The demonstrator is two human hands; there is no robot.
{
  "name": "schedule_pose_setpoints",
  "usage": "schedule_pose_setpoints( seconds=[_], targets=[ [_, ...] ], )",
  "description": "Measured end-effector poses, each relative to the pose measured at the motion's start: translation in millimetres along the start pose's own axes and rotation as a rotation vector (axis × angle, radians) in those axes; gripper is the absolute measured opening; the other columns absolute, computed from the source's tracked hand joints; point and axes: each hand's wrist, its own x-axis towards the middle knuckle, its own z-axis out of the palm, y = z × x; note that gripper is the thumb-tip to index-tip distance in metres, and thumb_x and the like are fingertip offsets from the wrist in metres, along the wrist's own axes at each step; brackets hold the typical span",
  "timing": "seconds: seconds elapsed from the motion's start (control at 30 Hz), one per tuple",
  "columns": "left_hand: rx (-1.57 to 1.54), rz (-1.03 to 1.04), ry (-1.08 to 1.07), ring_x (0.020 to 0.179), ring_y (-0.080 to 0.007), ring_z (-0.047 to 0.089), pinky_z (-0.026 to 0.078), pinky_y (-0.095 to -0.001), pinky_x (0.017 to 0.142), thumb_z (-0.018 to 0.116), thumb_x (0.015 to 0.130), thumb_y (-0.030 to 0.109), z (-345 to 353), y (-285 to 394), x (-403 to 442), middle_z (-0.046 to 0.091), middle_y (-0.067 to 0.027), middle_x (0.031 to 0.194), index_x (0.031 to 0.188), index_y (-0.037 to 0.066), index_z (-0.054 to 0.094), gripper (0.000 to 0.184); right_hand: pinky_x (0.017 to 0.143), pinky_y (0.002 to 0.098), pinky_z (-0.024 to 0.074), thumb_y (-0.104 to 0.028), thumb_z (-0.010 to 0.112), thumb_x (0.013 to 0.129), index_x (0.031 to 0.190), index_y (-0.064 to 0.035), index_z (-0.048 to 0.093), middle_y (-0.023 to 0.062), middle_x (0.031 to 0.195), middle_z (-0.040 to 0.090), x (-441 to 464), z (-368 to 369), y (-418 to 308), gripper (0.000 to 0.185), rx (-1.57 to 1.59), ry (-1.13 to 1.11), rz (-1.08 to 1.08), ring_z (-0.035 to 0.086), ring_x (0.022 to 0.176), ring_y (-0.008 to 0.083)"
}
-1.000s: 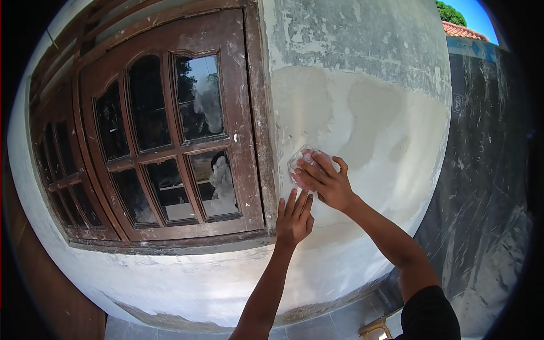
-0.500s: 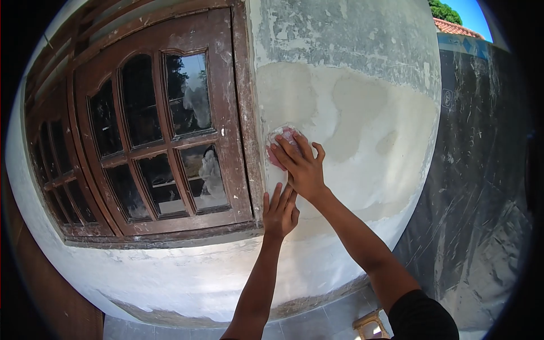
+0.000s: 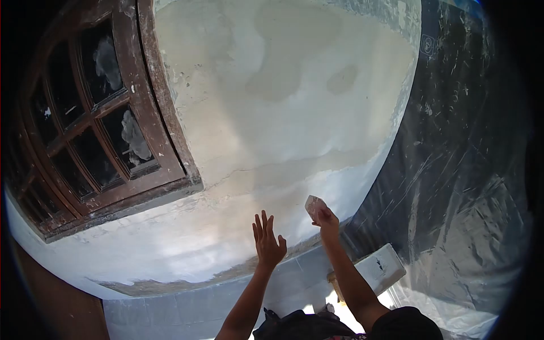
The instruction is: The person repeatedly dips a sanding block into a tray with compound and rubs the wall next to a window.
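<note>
one pinkish, white-smeared pad in right hand.

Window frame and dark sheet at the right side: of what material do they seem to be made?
Window frame: probably wood, brown varnish or paint, worn; panel-style joinery and pale scuffs suggest it.

Dark sheet: likely plastic film, somewhat glossy; creases catch the light.

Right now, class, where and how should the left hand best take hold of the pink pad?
Probably by the exposed upper-left part of the pink pad, with the left hand coming from the left. The right hand covers the lower-right part, and the rounded outline suggests gripping across opposite edges.
</note>
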Motion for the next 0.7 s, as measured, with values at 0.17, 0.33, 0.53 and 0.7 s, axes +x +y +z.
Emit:
schedule_pose_setpoints(
  seconds=[0.17, 0.33, 0.53, 0.7],
  targets=[
    [-0.179, -0.177, -0.113, 0.148, -0.0517, 0.023, 0.024, -0.058, 0.121, 0.06, 0.079, 0.002, 100.5, 61.1, -46.2, 0.026, -0.0274, 0.162, 0.152, 0.001, 0.03, 0.079, 0.068, 0.0358, 0.0612, -0.015, 0.064, 0.1, 0.126, -0.0057, 0.062, 0.0088, 0.11, 0.071, -33.9, -110.0, 17.2, 0.028, 0.397, 0.062, 0.394, 0.072, 0.091, 0.021],
    [-0.315, -0.333, -0.293, 0.144, -0.0541, 0.03, 0.028, -0.0559, 0.119, 0.062, 0.082, 0.004, 198.8, 129.8, -106.3, 0.031, -0.0296, 0.159, 0.151, -0.001, 0.03, 0.077, 0.066, 0.0325, 0.0597, -0.016, 0.06, 0.102, 0.127, -0.0052, 0.063, 0.0064, 0.107, 0.072, -74.9, -222.7, 41.0, 0.027, 0.231, 0.141, 0.522, 0.072, 0.086, 0.0177],
    [-0.28, -0.455, -0.596, 0.145, -0.0462, 0.034, 0.031, -0.0514, 0.118, 0.06, 0.084, 0.003, 289.7, 185.3, -200.1, 0.035, -0.027, 0.157, 0.153, 0.0, 0.026, 0.077, 0.063, 0.0265, 0.0559, -0.017, 0.063, 0.099, 0.125, -0.0038, 0.065, 0.0048, 0.101, 0.07, -145.5, -367.8, 112.6, 0.03, -0.349, 0.195, 0.759, 0.066, 0.079, 0.012],
    [-0.292, -0.609, -0.812, 0.141, -0.0548, 0.034, 0.032, -0.0542, 0.118, 0.061, 0.084, 0.008, 329.3, 202.9, -254.0, 0.037, -0.0283, 0.156, 0.151, -0.003, 0.03, 0.074, 0.08, 0.0404, 0.0523, -0.017, 0.062, 0.095, 0.114, 0.0015, 0.069, 0.0174, 0.094, 0.072, -170.3, -448.9, 159.3, 0.027, -0.841, 0.19, 0.654, 0.069, 0.087, 0.0288]
  ],
)
